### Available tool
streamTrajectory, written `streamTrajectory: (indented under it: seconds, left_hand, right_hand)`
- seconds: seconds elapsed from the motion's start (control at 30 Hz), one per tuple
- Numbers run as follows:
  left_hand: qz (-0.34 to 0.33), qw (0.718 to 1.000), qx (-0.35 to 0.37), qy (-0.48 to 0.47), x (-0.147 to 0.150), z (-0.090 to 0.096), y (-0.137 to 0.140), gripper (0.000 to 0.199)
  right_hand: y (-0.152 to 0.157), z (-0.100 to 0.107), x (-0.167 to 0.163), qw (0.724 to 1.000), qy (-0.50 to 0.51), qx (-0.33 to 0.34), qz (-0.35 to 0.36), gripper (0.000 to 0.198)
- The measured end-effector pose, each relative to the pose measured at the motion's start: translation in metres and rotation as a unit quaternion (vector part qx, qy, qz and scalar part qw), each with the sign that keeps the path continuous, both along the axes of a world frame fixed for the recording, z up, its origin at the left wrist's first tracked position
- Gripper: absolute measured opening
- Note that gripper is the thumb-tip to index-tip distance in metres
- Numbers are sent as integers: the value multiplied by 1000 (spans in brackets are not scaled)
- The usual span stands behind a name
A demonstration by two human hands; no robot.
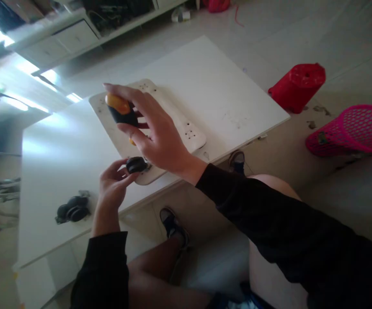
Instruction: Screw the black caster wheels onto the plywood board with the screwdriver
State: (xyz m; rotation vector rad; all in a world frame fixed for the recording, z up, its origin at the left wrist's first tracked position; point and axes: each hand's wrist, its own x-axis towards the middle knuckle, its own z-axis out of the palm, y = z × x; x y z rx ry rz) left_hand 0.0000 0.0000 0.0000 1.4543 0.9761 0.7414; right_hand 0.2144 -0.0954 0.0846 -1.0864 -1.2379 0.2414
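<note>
My right hand [160, 133] is closed around the thick yellow-and-black handle of a screwdriver [121, 111]; its tip cannot be made out. Below it, my left hand [113, 184] pinches a black caster wheel [136, 165] at the near corner of a white board [173, 111]. A small metal part of the caster shows on the board side. The board has rounded corners with groups of small holes and lies flat on the white table [53, 184]. Several more black casters [74, 209] sit together on the table to the left of my left hand.
On the floor to the right are a red bin [298, 86] and a pink mesh basket [350, 131], lying tilted in view. A white cabinet [76, 38] stands beyond the table. My legs and shoes are below the table's near edge.
</note>
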Motion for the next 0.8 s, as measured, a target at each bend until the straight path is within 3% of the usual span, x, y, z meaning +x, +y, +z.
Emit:
streamTrajectory:
  seconds: [0.8]
  left_hand:
    - [-11,1000,3,22,2,8,-3,52]
  right_hand:
    - [7,-7,-2,997,3,3,-83,36]
